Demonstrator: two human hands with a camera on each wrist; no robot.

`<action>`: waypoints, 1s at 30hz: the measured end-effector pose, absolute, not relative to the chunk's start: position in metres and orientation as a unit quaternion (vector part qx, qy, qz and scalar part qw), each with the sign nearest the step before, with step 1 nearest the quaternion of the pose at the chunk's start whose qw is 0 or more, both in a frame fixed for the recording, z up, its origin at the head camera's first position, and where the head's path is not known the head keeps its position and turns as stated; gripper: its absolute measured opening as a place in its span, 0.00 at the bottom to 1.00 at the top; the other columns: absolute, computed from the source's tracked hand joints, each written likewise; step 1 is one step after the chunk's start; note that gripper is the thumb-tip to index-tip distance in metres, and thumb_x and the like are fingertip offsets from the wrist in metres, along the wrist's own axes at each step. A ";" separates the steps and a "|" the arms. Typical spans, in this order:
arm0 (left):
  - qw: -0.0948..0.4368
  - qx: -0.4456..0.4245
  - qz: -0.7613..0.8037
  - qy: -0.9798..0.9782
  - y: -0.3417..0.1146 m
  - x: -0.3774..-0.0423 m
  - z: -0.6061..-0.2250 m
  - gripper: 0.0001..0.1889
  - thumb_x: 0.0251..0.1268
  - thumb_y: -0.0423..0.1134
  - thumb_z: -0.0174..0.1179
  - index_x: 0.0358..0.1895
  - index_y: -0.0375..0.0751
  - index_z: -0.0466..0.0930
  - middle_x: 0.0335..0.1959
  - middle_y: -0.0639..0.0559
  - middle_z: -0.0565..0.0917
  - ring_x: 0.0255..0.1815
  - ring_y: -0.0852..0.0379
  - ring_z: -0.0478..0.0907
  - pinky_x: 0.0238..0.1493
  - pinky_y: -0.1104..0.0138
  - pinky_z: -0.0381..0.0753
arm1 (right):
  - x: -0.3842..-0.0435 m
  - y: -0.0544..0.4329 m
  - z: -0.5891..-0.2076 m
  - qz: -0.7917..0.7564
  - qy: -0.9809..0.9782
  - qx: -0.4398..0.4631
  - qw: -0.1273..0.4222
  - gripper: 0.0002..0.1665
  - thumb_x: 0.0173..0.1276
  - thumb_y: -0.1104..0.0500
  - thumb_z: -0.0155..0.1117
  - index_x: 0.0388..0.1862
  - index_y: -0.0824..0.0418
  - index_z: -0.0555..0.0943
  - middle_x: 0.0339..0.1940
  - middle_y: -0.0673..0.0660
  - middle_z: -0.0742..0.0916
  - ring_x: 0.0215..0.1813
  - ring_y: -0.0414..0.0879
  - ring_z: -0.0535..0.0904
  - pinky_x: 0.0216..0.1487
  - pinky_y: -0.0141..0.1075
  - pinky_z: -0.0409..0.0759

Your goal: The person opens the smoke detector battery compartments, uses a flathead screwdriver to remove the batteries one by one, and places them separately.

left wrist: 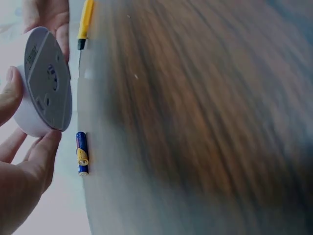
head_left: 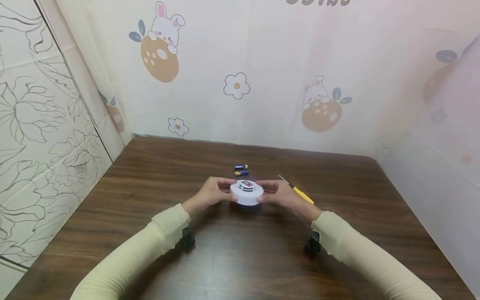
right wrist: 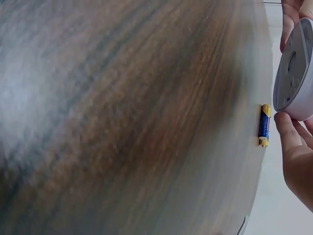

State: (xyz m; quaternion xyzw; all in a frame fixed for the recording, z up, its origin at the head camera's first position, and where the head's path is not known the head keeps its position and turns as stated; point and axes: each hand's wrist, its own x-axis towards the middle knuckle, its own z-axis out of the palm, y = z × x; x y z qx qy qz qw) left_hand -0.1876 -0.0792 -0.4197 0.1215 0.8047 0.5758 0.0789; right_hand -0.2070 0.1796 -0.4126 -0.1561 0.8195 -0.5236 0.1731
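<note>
A round white smoke detector (head_left: 246, 196) is held above the table between both hands, its vented top facing up. My left hand (head_left: 211, 194) grips its left side, the thumb on the near edge and the fingers on the far edge. On the opposite side my right hand (head_left: 282, 195) holds it the same way. The left wrist view shows the flat underside of the smoke detector (left wrist: 49, 83), with a label and small openings. In the right wrist view, the fingertips of the right hand (right wrist: 299, 159) press its rim.
Two blue and yellow batteries lie just beyond the detector, the farther battery (head_left: 241, 167) behind the nearer battery (head_left: 241, 173). A screwdriver (head_left: 303, 195) with a yellow handle lies right of the right hand. The brown wooden table (head_left: 240, 258) meets a patterned curtain (head_left: 262, 112) at the back.
</note>
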 end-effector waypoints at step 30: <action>-0.021 0.260 0.375 0.890 -0.070 -0.204 -0.425 0.30 0.39 0.32 0.78 0.51 0.27 0.80 0.50 0.38 0.82 0.51 0.48 0.78 0.56 0.58 0.78 | -0.215 0.172 -0.415 -0.388 0.873 -0.277 0.103 0.41 0.51 0.59 0.78 0.64 0.62 0.73 0.63 0.59 0.77 0.64 0.52 0.72 0.62 0.45 0.72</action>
